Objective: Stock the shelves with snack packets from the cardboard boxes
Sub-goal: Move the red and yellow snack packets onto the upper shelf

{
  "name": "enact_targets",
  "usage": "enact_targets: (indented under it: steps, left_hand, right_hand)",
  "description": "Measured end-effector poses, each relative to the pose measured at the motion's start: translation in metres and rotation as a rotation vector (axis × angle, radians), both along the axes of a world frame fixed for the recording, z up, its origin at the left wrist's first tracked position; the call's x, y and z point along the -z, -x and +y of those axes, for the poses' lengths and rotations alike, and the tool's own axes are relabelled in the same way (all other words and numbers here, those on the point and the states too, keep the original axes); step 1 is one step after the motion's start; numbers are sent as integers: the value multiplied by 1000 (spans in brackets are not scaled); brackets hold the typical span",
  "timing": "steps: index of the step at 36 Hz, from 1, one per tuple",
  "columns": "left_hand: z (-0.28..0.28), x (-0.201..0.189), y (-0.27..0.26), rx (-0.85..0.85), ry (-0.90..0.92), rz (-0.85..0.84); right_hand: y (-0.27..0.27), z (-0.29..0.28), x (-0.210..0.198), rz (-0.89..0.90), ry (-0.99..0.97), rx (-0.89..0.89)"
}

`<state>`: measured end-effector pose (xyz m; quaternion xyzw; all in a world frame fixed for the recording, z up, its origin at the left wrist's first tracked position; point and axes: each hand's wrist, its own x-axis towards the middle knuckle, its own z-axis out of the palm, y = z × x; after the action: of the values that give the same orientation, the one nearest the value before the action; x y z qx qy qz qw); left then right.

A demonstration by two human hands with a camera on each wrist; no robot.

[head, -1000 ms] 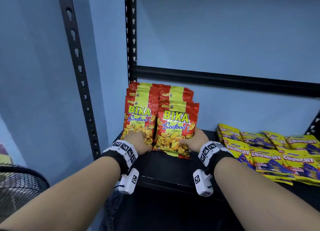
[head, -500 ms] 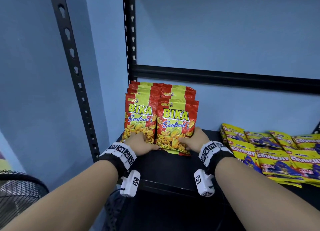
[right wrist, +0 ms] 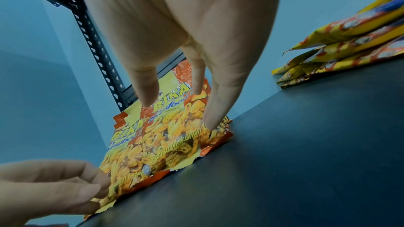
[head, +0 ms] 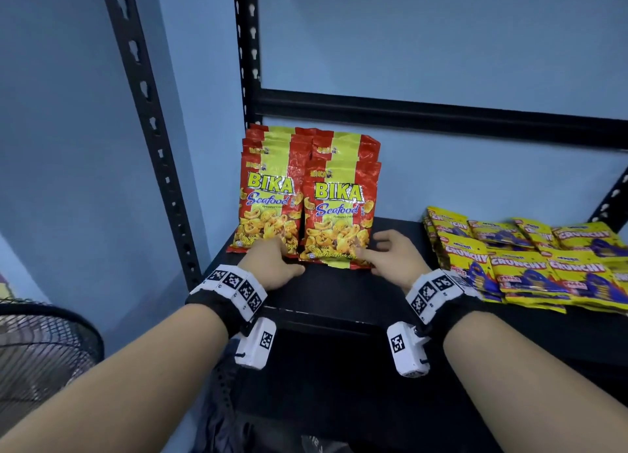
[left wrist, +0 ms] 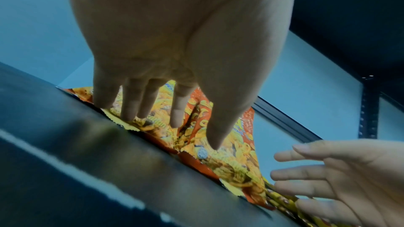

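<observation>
On shelf (head: 390,282), L hand (head: 272,265) & R hand (head: 390,258) flat, fingers straight, propped upright BIKA packets (head: 336,214). Risk: fwd slide/topple once released, no backstop.

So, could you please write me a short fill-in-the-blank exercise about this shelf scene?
1. The standing red packets read BIKA ____.
2. The yellow packets lying flat read ____.
3. Both hands, left hand and right hand, touch the ____ edges of the red packets.
4. The shelf is ____ in colour.

Missing words: Seafood; CRUNCHY; bottom; black
</observation>
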<state>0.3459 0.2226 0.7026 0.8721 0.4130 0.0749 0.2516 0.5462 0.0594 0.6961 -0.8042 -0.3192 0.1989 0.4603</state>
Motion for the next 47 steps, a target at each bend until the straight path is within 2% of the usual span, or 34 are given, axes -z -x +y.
enact_targets:
  steps: [5, 9, 18, 27, 33, 38, 44, 47]
  left_hand:
    - [-18, 9, 4, 39, -71, -40]
    - [-48, 17, 7, 141, -74, -106]
    - [-126, 80, 32, 322, -187, -246]
    - [-190, 175, 30, 375, 135, -13]
    - [-240, 239, 23, 262, 320, 42]
    - [-260, 303, 18, 236, 382, 160]
    - [-267, 398, 30, 155, 474, 260]
    - [-262, 454, 46, 107, 446, 359]
  right_hand:
    - [31, -25, -2, -80, 9, -32]
    - [56, -52, 10, -134, -6, -48]
    - [87, -129, 66, -154, 67, -141]
    - [66, -212, 163, 14, 267, -230]
    - [48, -269, 236, 83, 336, -118]
    - [47, -311, 299, 135, 451, -55]
    - [66, -340, 382, 221, 629, -20]
    - [72, -344, 435, 243, 750, -49]
